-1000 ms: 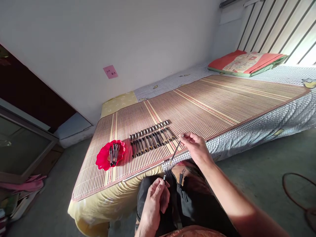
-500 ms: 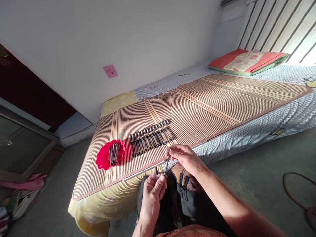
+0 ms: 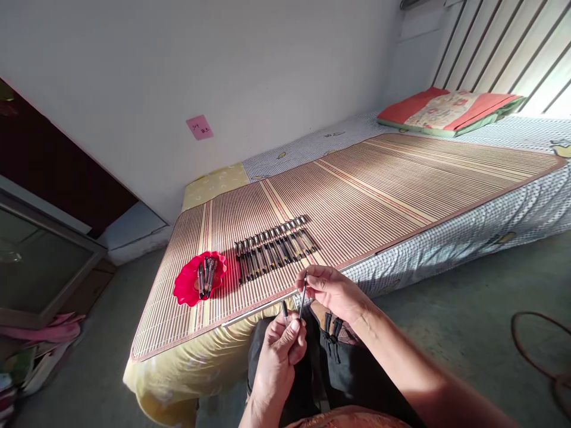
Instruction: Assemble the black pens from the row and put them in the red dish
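Note:
My left hand (image 3: 282, 342) is closed over my lap, with a pen piece (image 3: 284, 308) held in its fingers and its dark end sticking up. A thin dark pen refill (image 3: 303, 300) rises from between the left thumb and fingers. Its upper end is pinched in my right hand (image 3: 328, 288), just off the bed's front edge. The lower end is hidden in the left hand. Beyond the hands, several pens (image 3: 274, 251) lie side by side in a row, with several caps (image 3: 270, 233) lined up behind them.
A red scalloped dish (image 3: 182, 288) left of the row holds several pen parts (image 3: 206, 277). Both rest on the bamboo mat (image 3: 357, 202) over the bed. A folded red and floral quilt (image 3: 446, 112) lies far right. A pink note (image 3: 200, 128) is stuck on the wall.
Both hands have shifted slightly, the left one a little to the right. The refill stands somewhat more upright between them. The row and the dish have not moved.

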Motion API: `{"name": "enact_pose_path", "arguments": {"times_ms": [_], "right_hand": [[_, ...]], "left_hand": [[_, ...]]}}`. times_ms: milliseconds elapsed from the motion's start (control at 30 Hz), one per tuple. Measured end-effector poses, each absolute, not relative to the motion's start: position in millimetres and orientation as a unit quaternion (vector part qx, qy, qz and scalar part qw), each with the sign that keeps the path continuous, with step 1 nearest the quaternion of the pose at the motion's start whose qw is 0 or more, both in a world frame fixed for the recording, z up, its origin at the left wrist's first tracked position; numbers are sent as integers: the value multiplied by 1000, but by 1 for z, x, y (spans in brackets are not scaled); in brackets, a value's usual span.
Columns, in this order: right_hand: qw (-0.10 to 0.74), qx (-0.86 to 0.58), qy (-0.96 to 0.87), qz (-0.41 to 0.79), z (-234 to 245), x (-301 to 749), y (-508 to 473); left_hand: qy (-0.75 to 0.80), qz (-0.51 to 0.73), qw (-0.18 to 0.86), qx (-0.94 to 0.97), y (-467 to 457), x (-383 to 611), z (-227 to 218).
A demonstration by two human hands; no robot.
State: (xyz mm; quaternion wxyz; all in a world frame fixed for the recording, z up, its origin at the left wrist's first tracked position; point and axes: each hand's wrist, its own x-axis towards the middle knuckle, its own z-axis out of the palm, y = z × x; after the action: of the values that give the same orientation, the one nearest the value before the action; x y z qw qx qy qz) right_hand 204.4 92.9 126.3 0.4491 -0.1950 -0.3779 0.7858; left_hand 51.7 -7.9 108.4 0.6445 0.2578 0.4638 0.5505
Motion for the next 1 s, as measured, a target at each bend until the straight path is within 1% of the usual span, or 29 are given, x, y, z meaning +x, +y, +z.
{"name": "enact_pose_path", "arguments": {"times_ms": [67,133,300,367,433,500,600,667,833,1000], "right_hand": [[441,-189,-398,782,127,203,91],[450,-188,-415,768,128,201,89],[513,-238,-420,710,137,193,85],[524,-274,-440,676,141,194,83],[500,-304,-497,640,142,195,80],[456,-324,-556,615,140,195,77],[424,-345,-579,605,132,192,73],[424,-348,-566,616,129,190,73],[456,-363,-529,617,130,189,79],[459,-358,-506,636,129,191,80]], "left_hand": [[459,551,650,252,-8,52,108],[465,559,637,258,-8,53,109],[481,555,601,314,-6,56,112],[482,558,596,319,-6,56,112],[485,567,584,318,-5,57,109],[491,575,567,328,-6,56,107],[492,563,558,360,-7,56,104],[488,554,566,368,-8,57,106],[489,527,601,349,-11,59,115],[512,528,591,331,-12,60,113]]}}
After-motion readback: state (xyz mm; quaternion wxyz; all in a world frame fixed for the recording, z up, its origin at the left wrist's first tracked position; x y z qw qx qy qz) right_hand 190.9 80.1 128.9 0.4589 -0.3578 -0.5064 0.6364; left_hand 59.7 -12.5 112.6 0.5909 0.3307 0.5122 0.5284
